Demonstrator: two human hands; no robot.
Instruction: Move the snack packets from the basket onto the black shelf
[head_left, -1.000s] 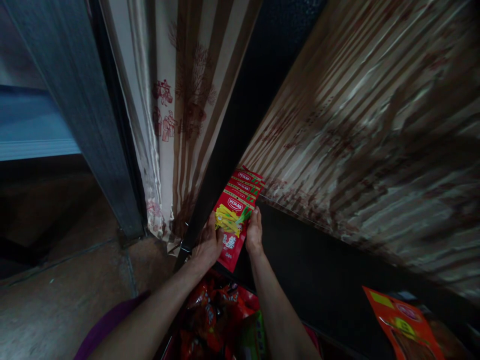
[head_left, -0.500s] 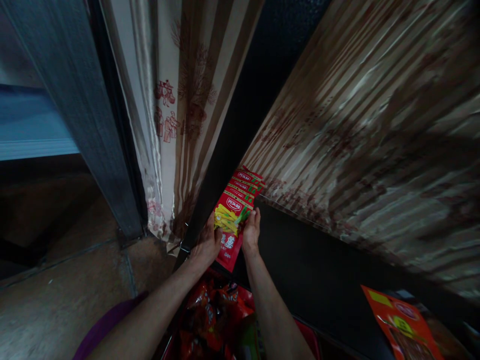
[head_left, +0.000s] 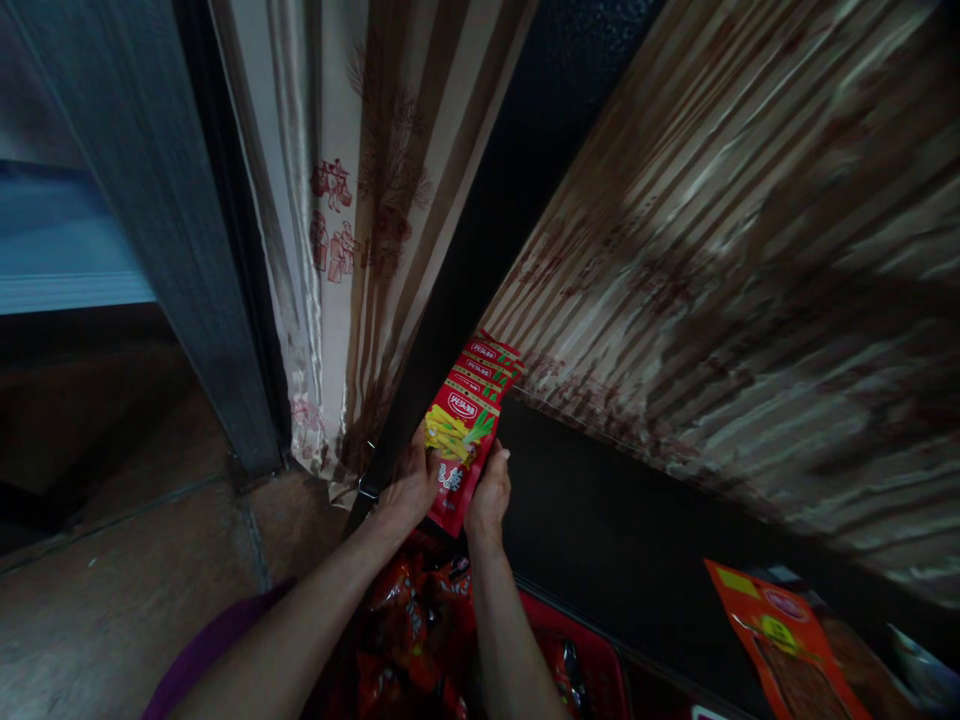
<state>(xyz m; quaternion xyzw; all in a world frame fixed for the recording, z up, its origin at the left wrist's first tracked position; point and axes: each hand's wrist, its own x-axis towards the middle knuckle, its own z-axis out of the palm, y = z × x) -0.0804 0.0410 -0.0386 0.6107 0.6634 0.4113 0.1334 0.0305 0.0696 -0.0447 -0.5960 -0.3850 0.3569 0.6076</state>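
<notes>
Left grip (head_left: 412, 486) and right grip (head_left: 489, 494) flank the front red plastic packet printed in yellow and green (head_left: 462, 432), touching its opposite edges; whether either is clamped cannot be told. The packet rests on the black shelf (head_left: 592, 510), matching packets (head_left: 480, 368) overlapped behind it, beside the black post (head_left: 469, 270). Glossy orange-red bags (head_left: 401, 610) sit in the red bin (head_left: 601, 660) below; a flat orange pouch (head_left: 787, 640) lies at right.

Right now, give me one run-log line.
left hand: at left edge of front red packet | right hand: at its right edge | other red packets: overlapping behind it | orange packet: farther right
</notes>
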